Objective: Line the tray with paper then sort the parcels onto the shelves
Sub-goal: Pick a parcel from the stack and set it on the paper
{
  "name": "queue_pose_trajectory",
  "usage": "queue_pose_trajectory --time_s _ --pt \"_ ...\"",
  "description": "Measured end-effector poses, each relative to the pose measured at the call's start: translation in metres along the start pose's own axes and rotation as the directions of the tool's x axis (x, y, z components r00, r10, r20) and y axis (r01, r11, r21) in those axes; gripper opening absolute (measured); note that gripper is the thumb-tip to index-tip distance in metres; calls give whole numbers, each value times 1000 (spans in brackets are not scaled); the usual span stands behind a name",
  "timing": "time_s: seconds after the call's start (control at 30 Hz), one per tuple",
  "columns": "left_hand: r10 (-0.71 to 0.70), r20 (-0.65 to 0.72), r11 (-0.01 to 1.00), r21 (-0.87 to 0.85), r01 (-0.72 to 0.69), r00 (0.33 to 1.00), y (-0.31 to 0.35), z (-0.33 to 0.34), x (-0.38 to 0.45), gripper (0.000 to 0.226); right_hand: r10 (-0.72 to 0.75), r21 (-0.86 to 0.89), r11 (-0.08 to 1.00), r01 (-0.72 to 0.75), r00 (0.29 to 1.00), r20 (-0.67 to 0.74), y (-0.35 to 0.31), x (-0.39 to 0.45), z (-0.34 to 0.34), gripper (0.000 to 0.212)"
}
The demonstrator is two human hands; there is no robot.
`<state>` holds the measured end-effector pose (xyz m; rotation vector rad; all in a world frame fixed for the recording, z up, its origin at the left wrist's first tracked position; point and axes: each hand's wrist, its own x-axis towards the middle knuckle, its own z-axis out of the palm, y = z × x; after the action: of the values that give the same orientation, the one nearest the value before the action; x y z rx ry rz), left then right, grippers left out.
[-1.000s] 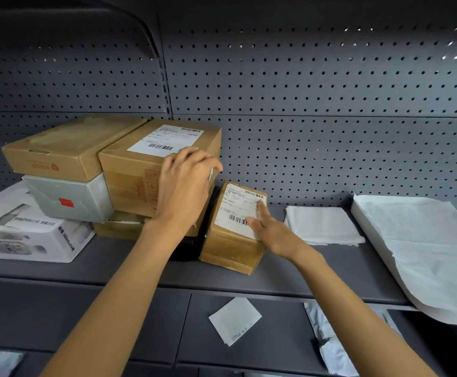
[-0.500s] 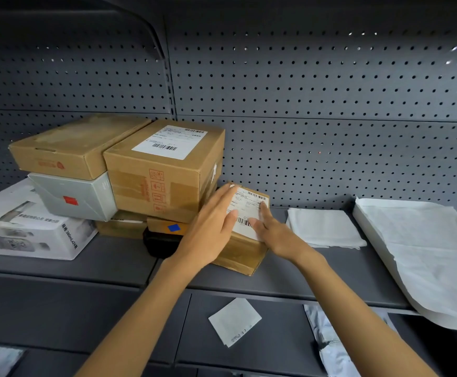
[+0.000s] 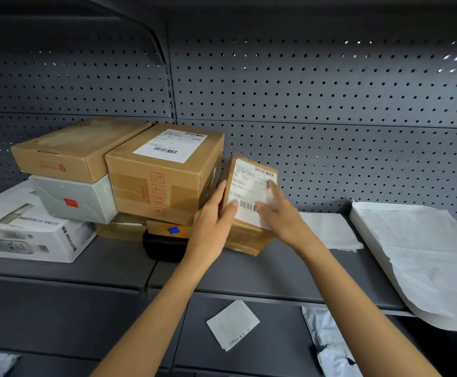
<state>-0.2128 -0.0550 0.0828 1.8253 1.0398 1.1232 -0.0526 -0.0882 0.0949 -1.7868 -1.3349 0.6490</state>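
Your hands cover the lower front of the small parcel (image 3: pixel 251 191), and motion blurs its label (image 3: pixel 251 186) past reading. The dark item (image 3: pixel 164 244) under the big labelled box (image 3: pixel 164 172) is mostly hidden. The parcel stands tilted on the shelf (image 3: pixel 113 265), at 3 o'clock from that box. Your left hand (image 3: pixel 212 223) holds its left edge, thumb on the label; your right hand (image 3: pixel 279 216) presses straight fingers flat on the label. Folded paper (image 3: pixel 328 231) lies at 3 o'clock.
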Motion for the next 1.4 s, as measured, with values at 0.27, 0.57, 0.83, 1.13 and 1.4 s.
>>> queue_pose_trajectory --time_s 0.27,0.57,0.83,1.13,1.4 --pt "375 -87 926 -10 -377 923 28 -1 1 39 74 541 833 116 946 -316 -9 -11 -10 64" --pt "120 244 972 -226 -64 962 41 -5 -2 138 77 641 756 135 953 -293 -21 -7 -30 42" --pt "250 44 792 -584 -178 967 54 -19 -5 73 23 663 745 72 991 -134 -40 -22 -17 66" --pt "307 -15 807 -526 -269 952 61 -26 -2 73 -48 670 734 111 993 -112 -53 -17 -21 53" --pt "287 14 803 -550 -232 958 61 -17 -2 75 -50 651 749 123 990 -129 -48 -23 -23 45"
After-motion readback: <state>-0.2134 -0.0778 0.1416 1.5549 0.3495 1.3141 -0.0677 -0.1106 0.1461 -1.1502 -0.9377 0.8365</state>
